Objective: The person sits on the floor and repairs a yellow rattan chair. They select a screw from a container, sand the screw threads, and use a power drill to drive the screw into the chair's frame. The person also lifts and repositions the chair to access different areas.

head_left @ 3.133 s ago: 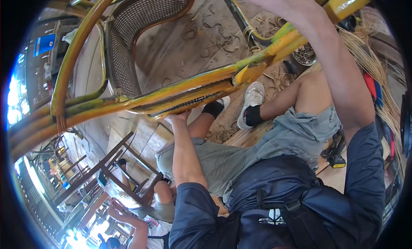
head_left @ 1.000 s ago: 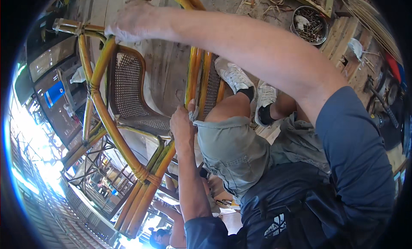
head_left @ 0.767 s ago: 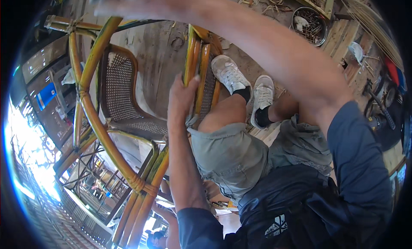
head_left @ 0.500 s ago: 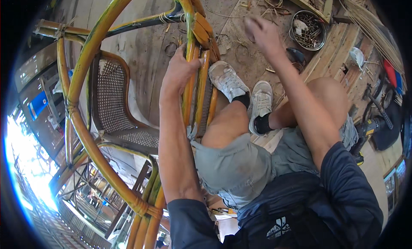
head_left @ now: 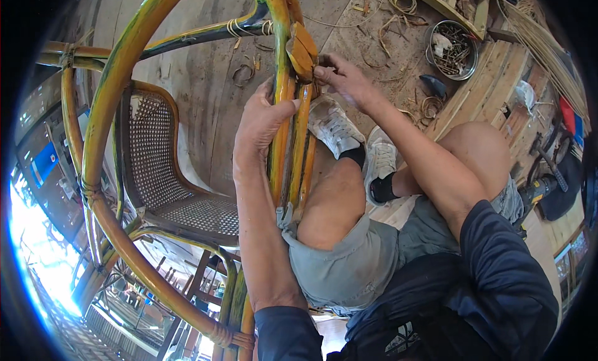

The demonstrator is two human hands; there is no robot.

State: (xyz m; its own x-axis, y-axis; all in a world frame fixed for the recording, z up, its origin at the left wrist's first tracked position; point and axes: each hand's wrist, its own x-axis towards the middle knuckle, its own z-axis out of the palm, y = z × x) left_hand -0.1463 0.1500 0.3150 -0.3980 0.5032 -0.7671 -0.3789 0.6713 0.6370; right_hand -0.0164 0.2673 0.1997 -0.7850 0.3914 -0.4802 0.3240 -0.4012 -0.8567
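A rattan chair frame [head_left: 99, 137] in glossy yellow, green and dark tones leans across my left side. My left hand [head_left: 261, 118] is wrapped round its bundled poles, thumb lying across the front and fingertips hidden behind. Just above that, a flat orange-brown binding [head_left: 302, 52] covers the joint where the poles meet. My right hand [head_left: 346, 80] has its fingers bent in against the lower right edge of this binding, thumb and fingertips close together. Whatever they pinch is too small to make out. A woven cane seat and back [head_left: 152, 137] sits behind the frame.
A metal bowl of screws or nails [head_left: 453, 49] stands on the floor at the far right, near a wooden tray [head_left: 479, 6]. Wood planks [head_left: 486, 80], a hammer [head_left: 548, 161] and a cordless drill [head_left: 537, 191] lie to my right. Rattan strips [head_left: 542, 56] lie beyond.
My right hand has come left and down from mid-air to the binding on the joint. The frame shifted slightly left in view. My left hand keeps its grip on the poles.
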